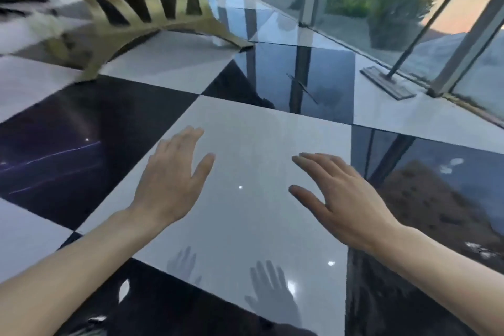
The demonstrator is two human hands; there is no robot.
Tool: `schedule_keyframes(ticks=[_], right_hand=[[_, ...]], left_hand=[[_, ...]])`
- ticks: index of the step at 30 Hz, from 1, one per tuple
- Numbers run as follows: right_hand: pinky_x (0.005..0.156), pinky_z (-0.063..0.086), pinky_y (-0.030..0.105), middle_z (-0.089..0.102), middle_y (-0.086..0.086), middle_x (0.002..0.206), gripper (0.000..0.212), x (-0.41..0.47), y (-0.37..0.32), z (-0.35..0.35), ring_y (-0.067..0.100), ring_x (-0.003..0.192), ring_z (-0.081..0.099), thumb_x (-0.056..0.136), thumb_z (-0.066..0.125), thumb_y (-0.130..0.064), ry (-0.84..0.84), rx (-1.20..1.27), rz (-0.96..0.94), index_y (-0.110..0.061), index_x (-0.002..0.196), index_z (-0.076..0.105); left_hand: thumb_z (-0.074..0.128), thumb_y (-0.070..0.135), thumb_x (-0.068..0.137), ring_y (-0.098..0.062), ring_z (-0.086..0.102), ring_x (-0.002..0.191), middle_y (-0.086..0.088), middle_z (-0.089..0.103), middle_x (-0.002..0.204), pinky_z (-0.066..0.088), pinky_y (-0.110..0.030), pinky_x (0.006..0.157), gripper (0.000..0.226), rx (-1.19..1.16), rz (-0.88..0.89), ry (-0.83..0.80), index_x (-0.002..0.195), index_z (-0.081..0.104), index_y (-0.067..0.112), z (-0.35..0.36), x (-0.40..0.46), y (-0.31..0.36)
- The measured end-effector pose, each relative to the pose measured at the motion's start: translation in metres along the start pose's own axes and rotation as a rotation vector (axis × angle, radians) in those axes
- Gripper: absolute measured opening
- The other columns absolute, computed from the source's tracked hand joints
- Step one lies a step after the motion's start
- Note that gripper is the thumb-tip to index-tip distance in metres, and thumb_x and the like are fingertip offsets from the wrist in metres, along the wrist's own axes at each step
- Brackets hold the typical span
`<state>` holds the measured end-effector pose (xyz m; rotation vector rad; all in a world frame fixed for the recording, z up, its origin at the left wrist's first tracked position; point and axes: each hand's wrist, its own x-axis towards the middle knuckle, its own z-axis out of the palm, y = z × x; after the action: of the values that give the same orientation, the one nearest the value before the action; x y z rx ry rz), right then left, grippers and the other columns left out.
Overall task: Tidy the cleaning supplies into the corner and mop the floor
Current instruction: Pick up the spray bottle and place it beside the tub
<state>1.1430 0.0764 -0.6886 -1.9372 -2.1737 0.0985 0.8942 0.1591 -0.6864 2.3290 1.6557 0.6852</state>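
Head view: the flat mop (388, 82) stands at about two o'clock, its rectangular pad flat on a white tile of the checkered floor (253, 161), right beside the glass wall (368, 8). Its thin pole runs up and to the right, out of the top edge of the picture. It looks light and stiff, with a hinged head that will likely swivel; the pole is the place to take hold, one hand high and one lower for leverage. The glossy tiles probably let the pad slide easily and may be slippery underfoot once wet.

The left hand (171, 180) and right hand (343, 199) hover over the white tile at six o'clock, well apart from the mop and from each other. Each grip is spread, fingers straight and holding nothing; faint reflections of them show in the floor below.

At eleven o'clock a gold curved furniture base (152, 24) rests on the tiles, motion-blurred, its top cut off. A yellow-green thing at the top left corner is too blurred to name. No other cleaning supplies can be made out.
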Motion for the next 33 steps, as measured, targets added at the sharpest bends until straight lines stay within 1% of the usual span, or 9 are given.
schedule_keyframes(ticks=[6,11,20,23,25,27,29,31,33], right_hand=[[0.112,0.025,0.026,0.038,-0.012,0.148,0.071,0.051,-0.087,0.027,0.012,0.139,0.031,0.088,0.017,-0.063,-0.05,0.107,-0.249,-0.027,0.146,0.035],[0.113,0.016,0.019,0.03,-0.017,0.151,0.069,0.064,-0.151,0.063,0.006,0.141,0.022,0.089,0.017,-0.061,-0.138,0.184,-0.39,-0.029,0.149,0.026],[0.112,0.022,0.021,0.033,-0.017,0.149,0.071,0.062,-0.22,0.149,0.007,0.139,0.026,0.088,0.014,-0.064,-0.28,0.277,-0.556,-0.029,0.148,0.03],[0.111,0.025,0.022,0.035,-0.016,0.148,0.067,0.06,-0.233,0.171,0.007,0.139,0.026,0.092,0.019,-0.064,-0.305,0.289,-0.591,-0.028,0.147,0.031],[0.111,0.024,0.022,0.034,-0.017,0.149,0.059,0.058,-0.237,0.181,0.006,0.14,0.024,0.096,0.026,-0.058,-0.333,0.303,-0.589,-0.029,0.147,0.03],[0.11,0.025,0.021,0.034,-0.018,0.148,0.064,0.057,-0.239,0.189,0.006,0.139,0.025,0.093,0.021,-0.063,-0.341,0.297,-0.596,-0.03,0.147,0.03],[0.109,0.026,0.02,0.036,-0.018,0.147,0.073,0.056,-0.239,0.196,0.006,0.138,0.027,0.086,0.01,-0.067,-0.337,0.287,-0.604,-0.031,0.146,0.031],[0.108,0.026,0.02,0.037,-0.019,0.146,0.066,0.056,-0.237,0.202,0.006,0.137,0.027,0.091,0.017,-0.065,-0.347,0.301,-0.583,-0.031,0.146,0.031],[0.108,0.027,0.02,0.036,-0.019,0.146,0.057,0.055,-0.233,0.206,0.006,0.137,0.027,0.096,0.026,-0.057,-0.359,0.308,-0.56,-0.031,0.146,0.03]], left_hand=[[0.043,0.037,0.097,-0.017,0.033,0.135,0.005,0.038,0.149,0.034,-0.038,0.107,0.052,0.092,-0.259,0.11,0.145,0.034,0.021,-0.057,-0.046,-0.071],[0.042,0.037,0.097,-0.017,0.037,0.13,0.005,0.041,0.145,0.036,-0.035,0.101,0.05,0.156,-0.487,0.136,0.145,0.034,0.022,-0.075,-0.095,-0.115],[0.042,0.041,0.097,-0.02,0.044,0.127,0.001,0.041,0.146,0.037,-0.035,0.101,0.051,0.112,-0.953,0.001,0.144,0.033,0.024,-0.065,-0.188,-0.179],[0.045,0.041,0.095,-0.018,0.055,0.103,0.0,0.053,0.128,0.04,-0.032,0.092,0.05,0.029,-1.115,-0.05,0.141,0.037,0.024,-0.056,-0.205,-0.188],[0.048,0.046,0.091,-0.022,0.059,0.101,-0.002,0.06,0.115,0.048,-0.034,0.087,0.055,0.002,-1.216,-0.102,0.139,0.041,0.021,-0.048,-0.212,-0.195],[0.051,0.051,0.088,-0.024,0.067,0.088,-0.006,0.067,0.1,0.058,-0.037,0.071,0.054,-0.057,-1.293,-0.156,0.127,0.051,0.014,-0.041,-0.215,-0.199],[0.052,0.051,0.086,-0.027,0.071,0.075,-0.01,0.07,0.086,0.061,-0.037,0.059,0.052,-0.101,-1.315,-0.212,0.107,0.062,0.005,-0.033,-0.214,-0.201],[0.054,0.046,0.085,-0.028,0.073,0.07,-0.01,0.07,0.075,0.061,-0.037,0.055,0.043,-0.048,-1.301,-0.258,0.089,0.065,0.005,-0.023,-0.213,-0.203],[0.055,0.039,0.086,-0.028,0.073,0.065,-0.009,0.07,0.073,0.061,-0.038,0.054,0.032,0.026,-1.285,-0.286,0.085,0.06,0.007,-0.012,-0.214,-0.209]])
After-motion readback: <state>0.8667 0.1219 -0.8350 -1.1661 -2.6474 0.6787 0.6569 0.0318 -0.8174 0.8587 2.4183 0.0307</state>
